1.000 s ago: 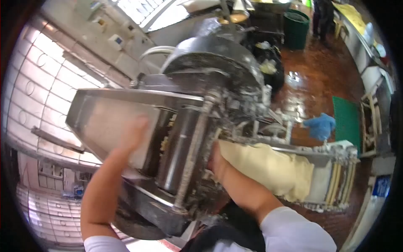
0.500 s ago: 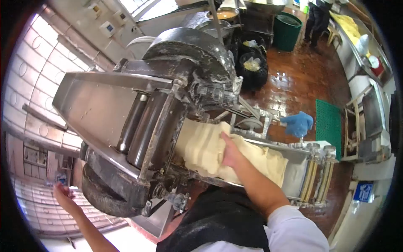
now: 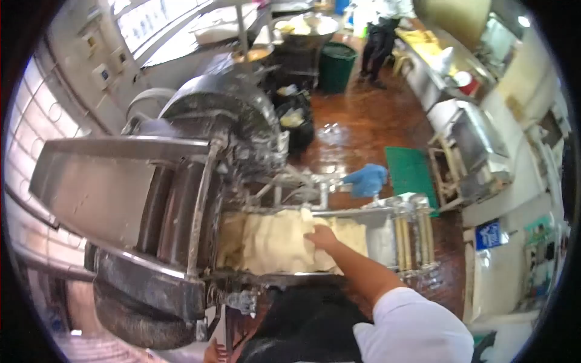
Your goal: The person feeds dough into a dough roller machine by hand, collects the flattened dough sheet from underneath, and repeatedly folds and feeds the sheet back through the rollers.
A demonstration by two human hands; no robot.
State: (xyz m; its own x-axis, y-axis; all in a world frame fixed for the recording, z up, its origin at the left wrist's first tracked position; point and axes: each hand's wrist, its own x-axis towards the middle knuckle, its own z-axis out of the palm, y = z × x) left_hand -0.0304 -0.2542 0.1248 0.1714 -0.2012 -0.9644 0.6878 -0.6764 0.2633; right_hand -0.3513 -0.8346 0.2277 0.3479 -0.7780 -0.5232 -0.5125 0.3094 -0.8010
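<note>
Dough sheet [image 3: 272, 245] lies on the conveyor [image 3: 380, 242] beneath my right grip [image 3: 321, 237], which pinches its folded edge; rollers [image 3: 181, 212] stand left of it, glossy floor [image 3: 357, 115] beyond. My left grip's [image 3: 216, 352] state I cannot tell.

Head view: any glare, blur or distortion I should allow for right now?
Head view: upper-left window washed out; glare on the brown floor; fisheye curving toward black corners; right hand and dough slightly soft, outlines readable.
</note>
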